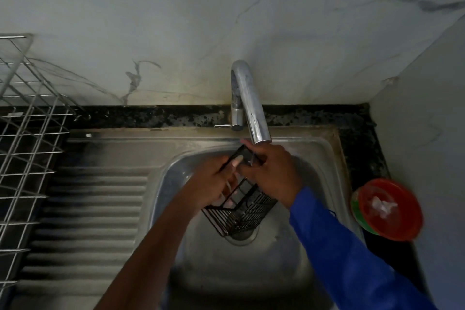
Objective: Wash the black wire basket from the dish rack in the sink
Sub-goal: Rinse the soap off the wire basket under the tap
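Observation:
The black wire basket [241, 211] hangs tilted over the steel sink bowl [264, 264], above the drain and just below the chrome tap [247, 106]. My left hand [214, 181] grips its upper left side, thumb laid over the black top piece. My right hand [270, 171], in a blue sleeve, grips the upper right part of the basket near the tap's spout. Fingers show through the wires. A thin stream of water seems to run down between my hands.
A silver wire dish rack [27, 138] stands at the left beside the ribbed steel drainboard [88, 209]. A red and green round container [387, 209] sits on the dark counter at the right. A marble wall rises behind the tap.

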A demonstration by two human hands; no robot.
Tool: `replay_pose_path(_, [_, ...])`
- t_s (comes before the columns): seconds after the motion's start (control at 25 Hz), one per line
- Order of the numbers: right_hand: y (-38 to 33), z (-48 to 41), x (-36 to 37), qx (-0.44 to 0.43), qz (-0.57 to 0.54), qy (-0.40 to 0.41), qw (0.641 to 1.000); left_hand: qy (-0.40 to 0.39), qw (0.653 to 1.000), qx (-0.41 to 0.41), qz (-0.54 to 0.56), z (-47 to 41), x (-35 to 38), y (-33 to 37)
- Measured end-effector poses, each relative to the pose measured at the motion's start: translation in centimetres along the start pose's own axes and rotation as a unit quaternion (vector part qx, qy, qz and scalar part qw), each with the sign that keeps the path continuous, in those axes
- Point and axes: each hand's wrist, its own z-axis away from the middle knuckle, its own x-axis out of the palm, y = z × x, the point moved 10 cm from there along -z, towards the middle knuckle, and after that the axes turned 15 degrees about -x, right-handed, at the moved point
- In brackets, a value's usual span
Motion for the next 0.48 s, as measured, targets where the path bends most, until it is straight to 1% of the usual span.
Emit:
replay_pose_path(0.04, [-0.5, -0.1, 1.3, -0.003, -0.05, -0.038, 0.998, 0.013, 1.0, 0.006, 0.014, 0.1, -0.4, 0.1])
replay_pose_path(0.12, [-0.2, 0.0, 2.5, 0.025, -0.148, -0.065, 0.987, 0.057, 0.996, 0.021, 0.058, 0.7, -1.9, 0.2])
replay_pose_path(0.16, [-0.1, 0.1, 2.7, 0.027, -0.161, -0.066, 0.984, 0.066, 0.995, 0.019, 0.074, 1.2, -2.2, 0.0])
replay_pose_path(0.24, [-0.6, 0.3, 2.7, 0.014, -0.137, -0.062, 0.988, 0.073, 0.993, -0.003, 0.091, 1.8, -2.6, -1.0])
replay_pose_path(0.28, [-0.9, 0.7, 2.7, 0.018, -0.117, -0.042, 0.992, 0.075, 0.993, -0.014, 0.094, 2.0, -2.6, -1.2])
replay_pose_path(0.32, [-1.4, 1.1, 2.7, 0.02, -0.074, -0.023, 0.997, 0.081, 0.992, -0.018, 0.095, 2.0, -2.5, -1.4])
replay_pose_path(0.36, [-2.1, 1.5, 2.7, 0.014, 0.029, -0.011, 0.999, 0.09, 0.992, -0.018, 0.087, 1.8, -2.5, -1.4])
replay_pose_path(0.4, [-2.9, 1.7, 2.9, -0.002, 0.173, -0.006, 0.985, 0.098, 0.992, -0.013, 0.076, 1.7, -2.5, -1.3])
replay_pose_path(0.44, [-2.9, 1.9, 3.7, 0.001, 0.267, -0.022, 0.963, 0.099, 0.993, -0.003, 0.061, 1.6, -2.5, -1.1])
replay_pose_path(0.48, [-2.3, 1.9, 4.6, 0.014, 0.289, -0.044, 0.956, 0.094, 0.995, 0.014, 0.041, 1.6, -2.3, -0.8])
